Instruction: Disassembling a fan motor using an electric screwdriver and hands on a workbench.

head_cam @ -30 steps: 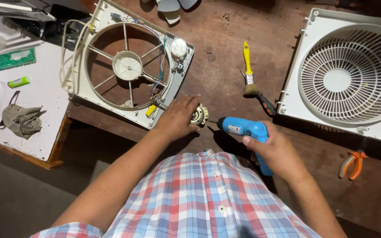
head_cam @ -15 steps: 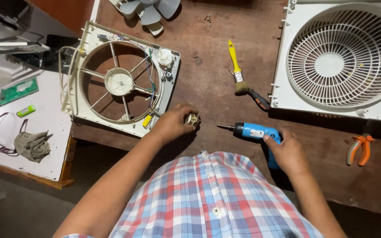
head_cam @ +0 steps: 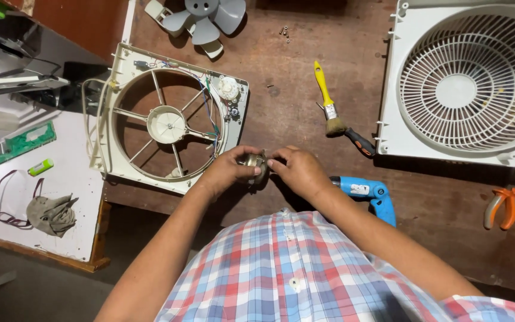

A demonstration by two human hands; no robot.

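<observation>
Both hands have come together since a moment ago: the right hand [head_cam: 301, 172] has let go of the blue plastic power screwdriver [head_cam: 369, 194], which now lies on the dark brown wooden table [head_cam: 281, 113] just behind the right wrist. The left hand [head_cam: 229, 171] and the right hand both hold the small round brass-coloured metal motor [head_cam: 256, 167], fingers closed around it from each side. The motor sits up off the table, near the front edge, close to the person's red, white and blue checked shirt [head_cam: 305, 271].

Just left of the hands lies the cream square plastic fan frame [head_cam: 168, 119] with thin wires on it; its near corner hangs over the table edge. The left hand is just beside that corner, so there is little room on that side. Between the frame and the big white plastic fan grille [head_cam: 466, 83] on the right is a bare strip of table. A yellow-handled paintbrush [head_cam: 329, 101] lies in that strip. Orange-handled pliers [head_cam: 500, 207] lie near the front right. Grey plastic fan blades [head_cam: 201, 18] sit at the far edge.

Lower down on the left is a white board [head_cam: 73, 197] with a grey rag [head_cam: 52, 213] on it.
</observation>
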